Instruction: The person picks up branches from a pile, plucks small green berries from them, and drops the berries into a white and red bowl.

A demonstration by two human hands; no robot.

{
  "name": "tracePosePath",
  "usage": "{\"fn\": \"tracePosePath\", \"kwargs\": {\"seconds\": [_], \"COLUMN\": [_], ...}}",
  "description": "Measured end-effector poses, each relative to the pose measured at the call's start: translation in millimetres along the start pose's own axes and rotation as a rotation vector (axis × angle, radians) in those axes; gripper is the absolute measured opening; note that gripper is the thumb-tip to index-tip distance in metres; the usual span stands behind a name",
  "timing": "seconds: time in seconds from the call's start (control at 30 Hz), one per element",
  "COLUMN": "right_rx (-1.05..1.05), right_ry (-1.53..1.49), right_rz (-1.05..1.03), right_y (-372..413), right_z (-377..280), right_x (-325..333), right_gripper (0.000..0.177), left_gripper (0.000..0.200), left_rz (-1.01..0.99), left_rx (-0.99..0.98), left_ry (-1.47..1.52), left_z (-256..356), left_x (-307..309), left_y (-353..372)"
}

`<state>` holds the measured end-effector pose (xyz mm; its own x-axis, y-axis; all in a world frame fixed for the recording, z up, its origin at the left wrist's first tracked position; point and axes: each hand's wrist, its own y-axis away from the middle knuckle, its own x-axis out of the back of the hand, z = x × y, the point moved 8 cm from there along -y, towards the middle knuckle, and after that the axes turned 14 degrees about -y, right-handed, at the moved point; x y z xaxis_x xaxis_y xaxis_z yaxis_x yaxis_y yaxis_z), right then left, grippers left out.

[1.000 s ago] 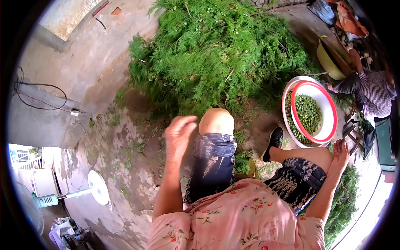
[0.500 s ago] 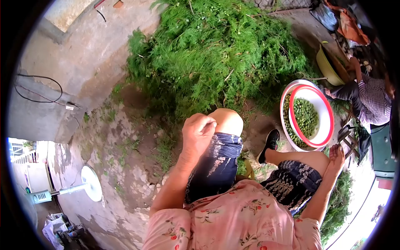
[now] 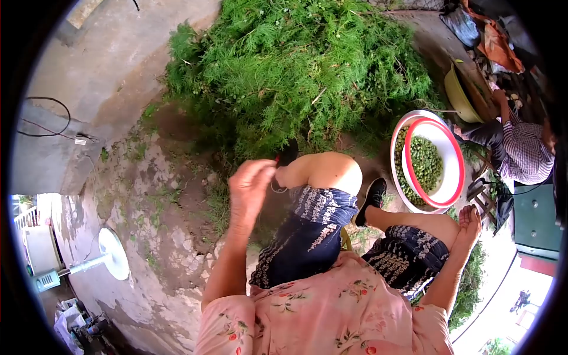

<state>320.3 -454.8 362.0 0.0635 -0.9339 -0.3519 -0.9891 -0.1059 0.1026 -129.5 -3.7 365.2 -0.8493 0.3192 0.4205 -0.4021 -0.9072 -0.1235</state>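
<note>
My left hand (image 3: 249, 183) is raised beside my left knee, its fingers bent inward. Whatever may be between the fingertips is hidden or too small to make out. Close to those fingers, a dark shoe (image 3: 288, 154) shows past the knee. My right hand (image 3: 468, 226) lies by my right knee with its palm turned up and fingers stretched out; I see nothing in it. In front of the right knee stands a white basin with a red rim (image 3: 460, 177), set in a larger pale basin (image 3: 395, 155). Small green, round fruits or cones (image 3: 423, 165) lie in both.
A big heap of green, feathery branches (image 3: 296, 77) lies ahead. At the right, another person in a checked shirt (image 3: 526, 148) sits near a yellow-green basin (image 3: 458, 97). A white fan (image 3: 113, 254) stands at left on cracked ground. A black cable (image 3: 66, 112) hangs by the wall.
My left hand has moved slightly left, away from the knee. The left leg has shifted, bringing its shoe into view. My right hand still rests by the right knee; the whole view has shifted a little.
</note>
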Motion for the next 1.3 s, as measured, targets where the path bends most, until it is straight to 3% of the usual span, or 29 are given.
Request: {"fn": "tracePosePath", "kwargs": {"seconds": [0.07, 0.23, 0.37, 0.5, 0.6, 0.7, 0.73, 0.83, 0.97, 1.03, 1.1, 1.13, 1.17, 1.23, 1.27, 1.3], "right_rx": [0.029, -0.015, -0.013, -0.008, -0.006, -0.020, -0.018, -0.024, -0.031, -0.027, -0.031, -0.040, -0.046, -0.047, -0.032, -0.017], "right_ry": [0.032, 0.037, 0.038, 0.026, 0.017, 0.025, 0.024, 0.023, 0.023, 0.021, 0.048, 0.056, 0.064, 0.067, 0.076, 0.087], "right_rz": [-0.011, 0.035, 0.039, 0.030, 0.037, 0.040, 0.044, 0.046, 0.035, 0.028, 0.029, 0.032, 0.036, 0.011, 0.007, 0.006], "right_y": [4.3, -8.1, -5.6, -5.6, -2.7, -2.8, -4.0, -12.1, -14.5, -16.3, -20.1, -21.3, -22.8, -20.7, -15.9, -8.9], "right_z": [-3.3, 3.6, 3.1, 2.0, 1.0, 0.8, 1.2, 5.0, 5.5, 6.6, 9.3, 9.3, 8.0, 7.3, 5.2, 2.1], "right_x": [-10.0, -9.4, -16.8, -20.4, -24.4, -24.5, -22.7, -14.1, -12.3, -10.8, -8.2, -6.4, -3.3, -8.1, -15.2, -23.0], "right_gripper": [0.019, 0.016, 0.015, 0.015, 0.014, 0.014, 0.014, 0.013, 0.013, 0.013, 0.013, 0.014, 0.014, 0.017, 0.017, 0.018], "left_gripper": [0.017, 0.020, 0.021, 0.010, 0.006, 0.006, 0.007, 0.007, 0.009, 0.005, 0.018, 0.033, 0.030, 0.022, 0.015, 0.020], "left_rz": [-0.142, -0.289, -0.206, -0.194, -0.272, -0.501, -0.502, -0.370, -0.191, 0.058, 0.321, 0.324, 0.299, 0.207, 0.032, -0.066], "left_rx": [-0.139, -0.201, -0.344, -0.403, -0.156, 0.355, 0.326, 0.697, 0.724, 0.780, 0.594, 0.547, 0.333, 0.030, 0.165, 0.228], "left_ry": [0.004, 0.094, -0.111, -0.126, 0.004, 0.491, 0.522, 0.531, 0.736, 0.693, 0.384, 0.357, 0.385, 0.090, 0.279, 0.272], "left_z": [39.6, 63.0, 67.6, 83.4, 61.5, 39.9, 43.3, 2.7, -40.7, -83.9, -79.8, -72.7, -66.1, -29.9, -24.1, -9.9], "left_x": [-30.5, -74.4, -86.2, -85.0, -96.1, -111.1, -110.4, -111.0, -82.5, -46.5, -2.8, 8.9, 12.6, 3.4, -17.5, -31.9], "left_y": [1.2, 4.0, 4.8, 2.8, -1.5, -0.4, -1.3, 0.2, -6.8, -8.7, -14.6, -15.5, -22.2, -30.1, -25.8, -21.3]}}
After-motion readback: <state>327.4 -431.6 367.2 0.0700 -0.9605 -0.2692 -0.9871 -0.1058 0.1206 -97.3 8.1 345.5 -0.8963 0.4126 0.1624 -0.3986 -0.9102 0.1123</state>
